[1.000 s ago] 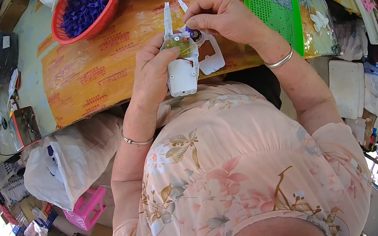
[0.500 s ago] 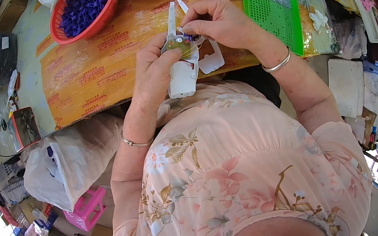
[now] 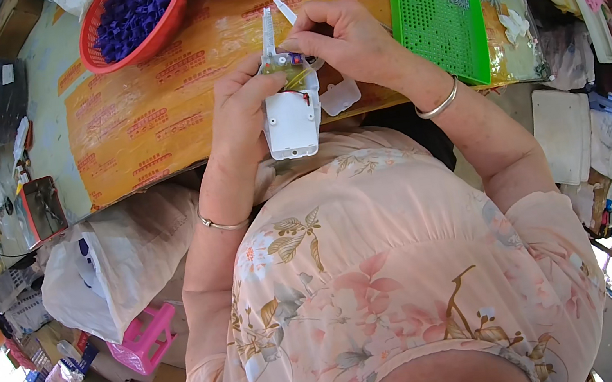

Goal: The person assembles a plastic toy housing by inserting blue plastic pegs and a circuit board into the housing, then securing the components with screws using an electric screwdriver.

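My left hand (image 3: 239,106) is closed round the left side of an open white plastic housing (image 3: 292,128) with a long narrow arm pointing away from me. Its thumb lies over a small green circuit board (image 3: 273,65), from which thin yellow and red wires run. At the upper right of the housing sits a small dark blue part (image 3: 296,59). Beside it my right hand (image 3: 351,40) pinches with thumb and forefinger; what lies between the fingertips is hidden. A white frame-like plastic piece (image 3: 340,97) rests on the table just right of the housing.
Red baskets (image 3: 134,23) of purple-blue plastic parts stand along the far side. On the right is a green tray (image 3: 438,41) with a heap of small silvery pieces. A dark rectangular device with a red edge (image 3: 44,209) lies at the left table edge.
The housing has turned a little, so its inner face now shows more squarely. My right hand has shifted slightly left, still pinching close to the board.
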`<control>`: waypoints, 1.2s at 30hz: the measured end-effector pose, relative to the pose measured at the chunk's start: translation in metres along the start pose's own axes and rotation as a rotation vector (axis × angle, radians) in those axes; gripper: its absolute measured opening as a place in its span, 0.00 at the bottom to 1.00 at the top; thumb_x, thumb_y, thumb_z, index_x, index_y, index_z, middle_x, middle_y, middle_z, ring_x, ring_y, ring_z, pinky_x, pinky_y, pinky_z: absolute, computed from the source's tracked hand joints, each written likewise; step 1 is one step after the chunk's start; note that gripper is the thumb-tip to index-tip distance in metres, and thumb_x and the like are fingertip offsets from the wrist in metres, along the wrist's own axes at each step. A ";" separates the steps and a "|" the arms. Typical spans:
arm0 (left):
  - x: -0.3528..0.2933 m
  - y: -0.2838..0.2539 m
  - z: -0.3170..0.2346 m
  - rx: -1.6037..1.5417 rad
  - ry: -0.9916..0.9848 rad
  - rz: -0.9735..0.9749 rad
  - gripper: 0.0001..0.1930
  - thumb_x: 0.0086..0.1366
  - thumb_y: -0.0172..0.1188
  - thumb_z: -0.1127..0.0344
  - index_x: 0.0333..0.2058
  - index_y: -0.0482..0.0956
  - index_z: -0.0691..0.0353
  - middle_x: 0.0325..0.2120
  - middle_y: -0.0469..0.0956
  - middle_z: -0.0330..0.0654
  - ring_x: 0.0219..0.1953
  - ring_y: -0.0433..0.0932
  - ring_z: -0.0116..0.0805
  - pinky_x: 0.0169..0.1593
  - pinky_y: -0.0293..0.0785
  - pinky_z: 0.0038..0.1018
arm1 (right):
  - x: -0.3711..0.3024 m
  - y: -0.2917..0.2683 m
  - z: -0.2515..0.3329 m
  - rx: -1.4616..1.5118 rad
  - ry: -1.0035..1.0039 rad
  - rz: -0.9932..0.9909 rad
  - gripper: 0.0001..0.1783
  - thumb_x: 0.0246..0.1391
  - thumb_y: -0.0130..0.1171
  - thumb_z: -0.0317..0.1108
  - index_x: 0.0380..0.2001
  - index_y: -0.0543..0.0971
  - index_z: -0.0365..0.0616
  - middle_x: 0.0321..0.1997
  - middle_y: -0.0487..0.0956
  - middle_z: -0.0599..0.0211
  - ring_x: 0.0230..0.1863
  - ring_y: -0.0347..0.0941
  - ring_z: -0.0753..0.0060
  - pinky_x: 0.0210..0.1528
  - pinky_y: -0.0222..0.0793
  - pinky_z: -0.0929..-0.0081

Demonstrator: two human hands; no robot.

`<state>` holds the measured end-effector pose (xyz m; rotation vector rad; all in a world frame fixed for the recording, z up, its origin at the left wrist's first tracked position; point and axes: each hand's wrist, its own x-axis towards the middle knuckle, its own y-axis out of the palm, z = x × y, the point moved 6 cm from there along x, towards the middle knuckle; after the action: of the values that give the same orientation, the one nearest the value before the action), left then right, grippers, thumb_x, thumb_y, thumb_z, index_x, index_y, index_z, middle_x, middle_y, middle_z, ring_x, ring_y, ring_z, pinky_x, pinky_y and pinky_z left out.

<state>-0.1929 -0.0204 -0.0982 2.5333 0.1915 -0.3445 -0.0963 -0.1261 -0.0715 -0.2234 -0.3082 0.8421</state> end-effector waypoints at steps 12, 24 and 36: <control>0.003 -0.031 0.003 -0.295 0.003 -0.041 0.20 0.64 0.43 0.68 0.51 0.66 0.73 0.42 0.76 0.51 0.40 0.79 0.43 0.45 0.78 0.37 | -0.041 -0.008 0.024 -0.686 0.088 -0.060 0.17 0.46 0.61 0.39 0.29 0.71 0.35 0.23 0.76 0.48 0.27 0.74 0.44 0.31 0.68 0.53; -0.010 -0.023 -0.008 -0.203 0.147 0.020 0.27 0.46 0.46 0.83 0.50 0.67 0.75 0.42 0.76 0.52 0.43 0.78 0.41 0.50 0.76 0.35 | -0.034 -0.013 0.002 -0.339 0.161 -0.230 0.11 0.49 0.55 0.29 0.33 0.74 0.32 0.27 0.78 0.53 0.26 0.75 0.58 0.31 0.69 0.66; -0.012 -0.017 -0.014 -0.208 0.154 0.041 0.25 0.48 0.50 0.83 0.50 0.68 0.73 0.43 0.76 0.51 0.44 0.78 0.39 0.52 0.74 0.34 | -0.033 0.015 -0.016 0.744 0.479 -0.061 0.15 0.51 0.58 0.26 0.42 0.75 0.30 0.30 0.78 0.64 0.28 0.74 0.79 0.32 0.70 0.82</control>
<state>-0.2046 0.0006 -0.0919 2.3540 0.2212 -0.1070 -0.1217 -0.1427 -0.0966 0.2805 0.4486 0.7649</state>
